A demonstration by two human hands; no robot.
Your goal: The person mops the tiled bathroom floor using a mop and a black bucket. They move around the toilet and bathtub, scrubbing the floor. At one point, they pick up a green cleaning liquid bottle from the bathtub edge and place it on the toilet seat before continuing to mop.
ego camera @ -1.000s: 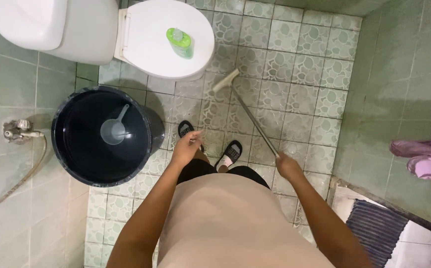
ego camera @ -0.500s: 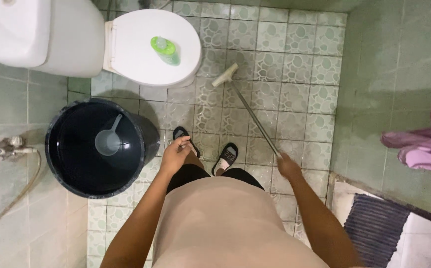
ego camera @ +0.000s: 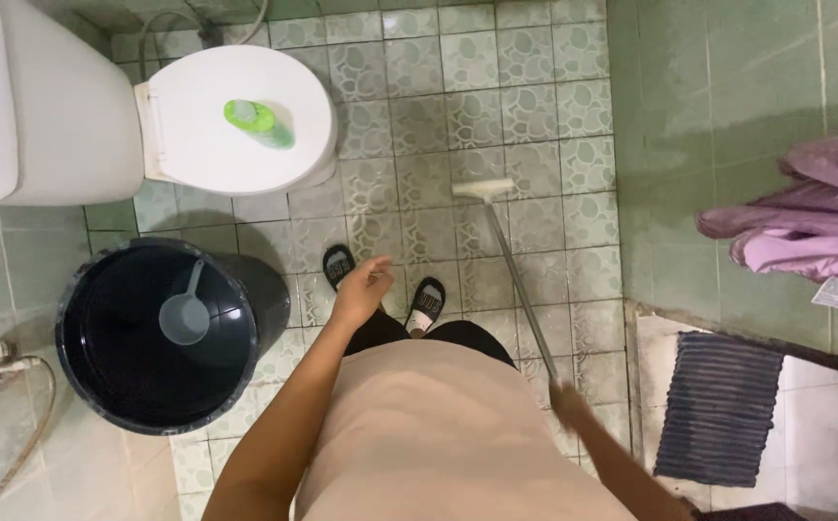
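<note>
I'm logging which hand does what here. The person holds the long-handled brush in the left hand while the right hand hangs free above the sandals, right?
Not quite: the hands are swapped. In the head view the right hand grips the long-handled brush, whose head rests on the tiled floor, and the left hand hangs free above the sandals.

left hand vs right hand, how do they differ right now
The left hand is open, fingers spread, holding nothing, above the floor tiles near the black bucket. The right hand is closed around the long-handled floor brush and looks motion-blurred, while the left is sharper. Both are bare and reach forward from the torso.
</note>
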